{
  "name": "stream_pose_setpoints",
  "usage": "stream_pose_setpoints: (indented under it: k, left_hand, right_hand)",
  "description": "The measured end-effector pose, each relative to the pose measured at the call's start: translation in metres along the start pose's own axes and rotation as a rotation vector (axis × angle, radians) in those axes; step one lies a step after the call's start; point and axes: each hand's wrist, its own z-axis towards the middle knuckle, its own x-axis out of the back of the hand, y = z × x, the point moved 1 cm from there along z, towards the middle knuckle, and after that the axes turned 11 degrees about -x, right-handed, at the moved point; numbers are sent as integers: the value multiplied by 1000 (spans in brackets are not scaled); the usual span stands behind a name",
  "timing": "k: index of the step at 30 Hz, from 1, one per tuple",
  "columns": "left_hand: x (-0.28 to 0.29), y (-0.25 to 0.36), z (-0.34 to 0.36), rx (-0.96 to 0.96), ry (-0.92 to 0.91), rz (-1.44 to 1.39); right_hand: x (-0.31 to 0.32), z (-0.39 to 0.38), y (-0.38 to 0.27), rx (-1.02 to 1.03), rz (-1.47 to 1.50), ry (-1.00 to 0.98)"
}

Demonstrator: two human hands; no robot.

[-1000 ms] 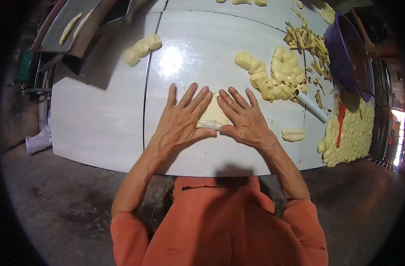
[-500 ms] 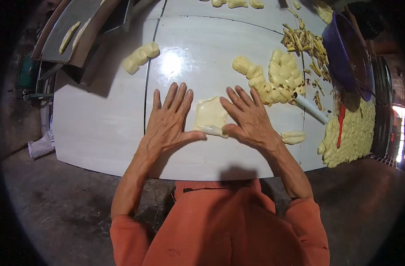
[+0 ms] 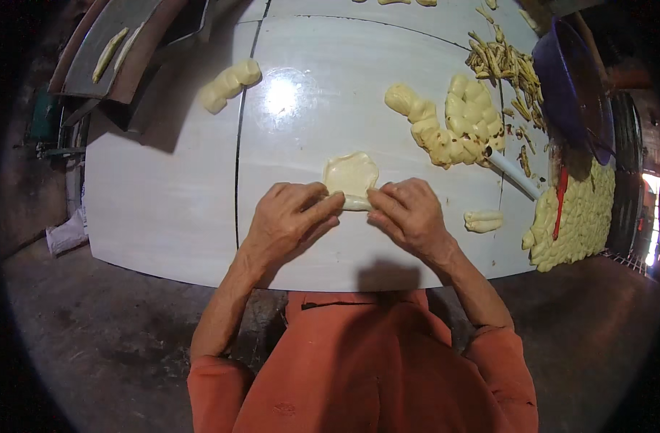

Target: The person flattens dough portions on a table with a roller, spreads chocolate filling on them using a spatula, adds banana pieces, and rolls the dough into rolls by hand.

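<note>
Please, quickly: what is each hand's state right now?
Left hand: closed on the flat pale-yellow dough piece, at its rolled edge.
Right hand: closed on that edge's other end.

At the centre of the dial, both ends of the rolled near edge of the dough sheet (image 3: 350, 173) are hidden under fingers of the left hand (image 3: 290, 213) and the right hand (image 3: 413, 213); the inside of the roll cannot be seen. At 12 o'clock, far dough pieces (image 3: 393, 1) on the bench (image 3: 164, 202) are sliced by the top edge, which also crops the grey tray (image 3: 120, 18) at 10 o'clock. At 2 o'clock, the purple basin (image 3: 570, 86) is too dark inside to read. At 6 o'clock, the lower edge cuts off the orange clothing (image 3: 359, 361)
</note>
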Motion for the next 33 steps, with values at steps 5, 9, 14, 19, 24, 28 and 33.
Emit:
stream_pose_setpoints:
  k: [5,9,14,19,24,28,33]
  left_hand:
    - [-7,-3,-5,122,3,165]
    - [-7,4,-8,48,96,144]
    - [-15,-2,1,232,158,213]
    - [-16,5,-4,53,139,234]
    - [-15,-1,1,153,91,279]
    - [-15,-7,10,169,37,294]
    - [-12,-6,18,163,163,251]
  right_hand:
    - [-6,5,5,-29,-107,49]
    - [-2,1,1,46,-60,53]
    - [-8,9,4,-11,-158,56]
    - [-10,5,3,98,-81,77]
    - [-5,20,1,-11,-128,72]
    - [-13,22,9,-5,-146,47]
    - [-13,30,7,-46,-114,117]
